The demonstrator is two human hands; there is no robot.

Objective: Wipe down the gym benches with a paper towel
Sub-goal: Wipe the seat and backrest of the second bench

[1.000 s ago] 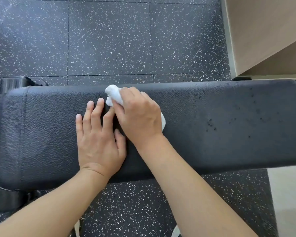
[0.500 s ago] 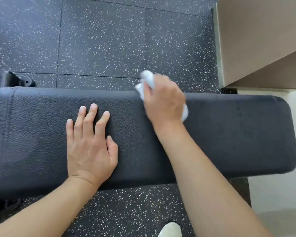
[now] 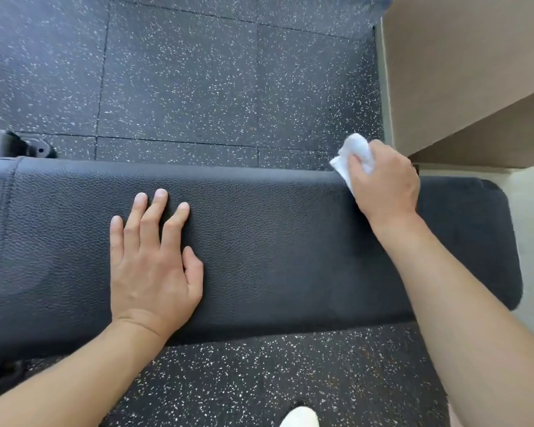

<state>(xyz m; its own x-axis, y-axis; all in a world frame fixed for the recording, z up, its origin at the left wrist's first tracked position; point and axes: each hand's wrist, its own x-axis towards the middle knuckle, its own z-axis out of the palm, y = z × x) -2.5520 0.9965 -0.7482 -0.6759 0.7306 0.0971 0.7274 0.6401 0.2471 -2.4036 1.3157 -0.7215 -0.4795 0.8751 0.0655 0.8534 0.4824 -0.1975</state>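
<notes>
A long black padded gym bench (image 3: pixel 275 241) runs across the view from left to right. My right hand (image 3: pixel 386 186) grips a crumpled white paper towel (image 3: pixel 350 155) and presses it on the bench's far edge, near its right end. My left hand (image 3: pixel 151 260) lies flat on the bench pad left of centre, fingers spread and straight. Most of the towel is hidden under my right hand.
Black speckled rubber floor tiles (image 3: pixel 182 81) lie beyond and in front of the bench. A beige wall or cabinet (image 3: pixel 463 72) stands at the upper right, close to the bench end. A black bench frame part (image 3: pixel 16 146) shows at far left. A white shoe tip (image 3: pixel 299 417) is at the bottom.
My right hand has slid the towel rightward along the bench's far edge, from beside my left hand to near the right end. My left hand has stayed flat on the pad.
</notes>
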